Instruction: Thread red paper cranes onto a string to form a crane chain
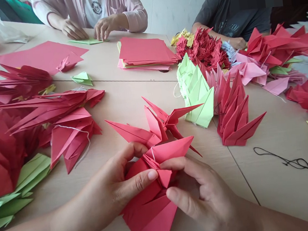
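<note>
Red folded-paper form with layered, pointed flaps (152, 215) is held between our bare hands at the near middle of the pale beige table (289, 197). Our left hand (123, 182) has its thumb pressed on the folds, its index finger curled along the far side; our right hand (204, 185) holds a small pointed flap (165, 178) between narrowly spaced thumb and index finger. A thin white string (152, 153) lies across the far folds. We judge the step to be shaping or settling these layers; the next move seems to call for a steady left pinch and a light right touch. One likely container shows: a crumpled, translucent white plastic bag (6, 32) at far left, whose contents we cannot make out.
</note>
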A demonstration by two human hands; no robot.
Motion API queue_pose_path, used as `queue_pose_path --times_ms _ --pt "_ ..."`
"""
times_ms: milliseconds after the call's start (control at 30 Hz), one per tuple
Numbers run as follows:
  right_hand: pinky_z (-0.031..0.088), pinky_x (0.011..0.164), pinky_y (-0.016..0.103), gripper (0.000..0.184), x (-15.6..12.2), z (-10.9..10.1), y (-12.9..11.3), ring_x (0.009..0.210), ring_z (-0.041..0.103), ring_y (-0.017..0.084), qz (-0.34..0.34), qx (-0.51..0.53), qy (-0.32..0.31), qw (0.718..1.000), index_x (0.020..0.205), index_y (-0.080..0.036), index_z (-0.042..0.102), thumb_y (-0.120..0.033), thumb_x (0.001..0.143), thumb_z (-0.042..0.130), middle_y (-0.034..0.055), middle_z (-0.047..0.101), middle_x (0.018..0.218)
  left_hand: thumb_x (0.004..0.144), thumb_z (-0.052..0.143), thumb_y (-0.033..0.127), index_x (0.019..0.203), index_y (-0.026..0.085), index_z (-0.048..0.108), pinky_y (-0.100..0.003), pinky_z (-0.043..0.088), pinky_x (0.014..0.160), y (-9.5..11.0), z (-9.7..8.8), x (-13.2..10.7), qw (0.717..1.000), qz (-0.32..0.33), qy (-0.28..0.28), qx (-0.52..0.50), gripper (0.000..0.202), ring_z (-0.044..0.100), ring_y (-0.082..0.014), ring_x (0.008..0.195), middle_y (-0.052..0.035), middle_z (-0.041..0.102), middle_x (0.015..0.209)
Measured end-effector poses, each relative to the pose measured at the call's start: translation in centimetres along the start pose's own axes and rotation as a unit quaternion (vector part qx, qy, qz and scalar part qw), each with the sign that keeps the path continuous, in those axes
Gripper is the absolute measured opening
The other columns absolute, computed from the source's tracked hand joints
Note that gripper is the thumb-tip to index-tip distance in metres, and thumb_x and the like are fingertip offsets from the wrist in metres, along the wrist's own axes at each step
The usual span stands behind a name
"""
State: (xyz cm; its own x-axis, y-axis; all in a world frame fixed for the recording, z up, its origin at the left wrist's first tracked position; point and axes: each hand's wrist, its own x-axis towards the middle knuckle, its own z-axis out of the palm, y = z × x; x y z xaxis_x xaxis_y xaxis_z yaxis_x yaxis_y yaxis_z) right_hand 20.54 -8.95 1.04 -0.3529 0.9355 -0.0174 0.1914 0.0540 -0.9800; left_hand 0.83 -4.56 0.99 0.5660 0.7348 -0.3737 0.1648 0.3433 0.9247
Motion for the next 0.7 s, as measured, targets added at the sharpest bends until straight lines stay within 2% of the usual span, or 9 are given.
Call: queue_pose_path --times_ms 100,233,333,533,700 --pt "0.055 0.076 0.019 0.028 -0.05 0.14 0.22 0.087 0.064 0.011 -0.027 -0.017 0.008 0.999 0.112 -0.024 0.056 -0.017 0.085 0.062 0.0013 0.065 0.104 0.086 0.061 0.039 0.096 0.022 0.049 -0.024 0.050 0.070 -0.10 0.10 0.02 1.000 0.000 0.005 -0.001 0.023 0.057 -0.0175 0.084 -0.0030 0.061 0.098" --pt "0.051 0.076 0.014 0.026 -0.05 0.27 0.63 0.082 0.062 0.007 -0.100 -0.091 0.035 0.990 0.110 -0.024 0.057 -0.008 0.089 0.054 -0.0013 0.064 0.093 0.086 0.062 0.036 0.093 0.021 0.051 -0.021 0.051 0.069 0.20 0.25 0.01 1.000 0.008 0.012 0.007 0.019 0.057 -0.0156 0.082 -0.0016 0.063 0.094" --pt "0.051 0.077 0.015 0.031 -0.11 0.27 0.70 0.081 0.061 0.007 -0.136 -0.111 0.034 0.984 0.113 -0.024 0.054 -0.006 0.089 0.052 -0.0005 0.062 0.095 0.084 0.064 0.035 0.092 0.021 0.053 -0.018 0.050 0.063 0.50 0.34 -0.07 1.000 -0.001 0.022 0.006 0.019 0.056 -0.0136 0.074 0.0001 0.064 0.087" --pt "0.054 0.078 0.020 0.039 -0.25 0.19 0.61 0.086 0.065 0.011 -0.164 -0.167 0.017 0.972 0.122 -0.025 0.050 -0.004 0.089 0.050 0.0042 0.061 0.100 0.082 0.068 0.031 0.094 0.024 0.055 -0.017 0.052 0.066 0.50 0.45 -0.21 0.998 0.003 0.014 -0.061 0.019 0.061 -0.0146 0.078 0.0022 0.067 0.085" --pt "0.055 0.083 0.022 0.038 0.09 0.11 0.12 0.096 0.064 0.012 -0.174 -0.133 -0.006 0.976 0.120 -0.027 0.053 -0.005 0.090 0.049 0.0058 0.060 0.106 0.083 0.064 0.040 0.097 0.024 0.056 -0.018 0.053 0.062 0.83 0.49 -0.33 0.997 -0.016 0.004 -0.072 0.023 0.061 -0.0154 0.073 0.0013 0.066 0.081"
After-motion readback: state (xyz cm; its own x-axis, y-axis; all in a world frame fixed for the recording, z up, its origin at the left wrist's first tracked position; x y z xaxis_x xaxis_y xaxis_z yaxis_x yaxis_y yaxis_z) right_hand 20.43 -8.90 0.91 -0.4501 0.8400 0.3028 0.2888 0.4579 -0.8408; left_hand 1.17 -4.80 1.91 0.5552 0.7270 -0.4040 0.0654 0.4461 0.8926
